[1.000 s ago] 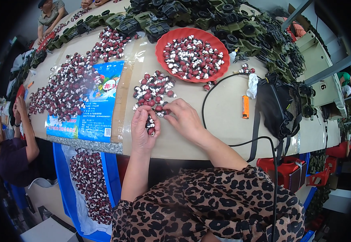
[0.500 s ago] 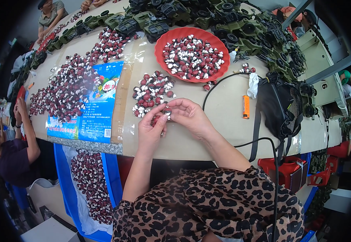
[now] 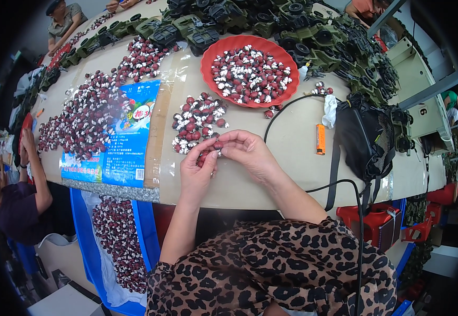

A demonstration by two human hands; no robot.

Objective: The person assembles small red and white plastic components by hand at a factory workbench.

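My left hand (image 3: 195,171) and my right hand (image 3: 247,154) meet above the table edge, thumbs and fingertips pinched round a small dark-red and white toy piece (image 3: 218,145). More red pieces (image 3: 202,158) show inside the curled left fingers. Just beyond my hands lies a loose heap of the same red and white pieces (image 3: 195,124). Behind it, a red scalloped bowl (image 3: 206,68) holds many more. My fingers partly hide how the held piece is put together.
Left, a larger heap (image 3: 84,118) covers part of a blue printed sheet (image 3: 134,139). Green toy vehicles (image 3: 324,39) line the far side. To the right are an orange packet (image 3: 320,139), a black bag (image 3: 368,139) and a cable. A blue crate (image 3: 143,226) stands below; co-workers sit around.
My hands stay almost in place, with the fingertips shifting slightly on the piece. At the far upper right, another person has moved.
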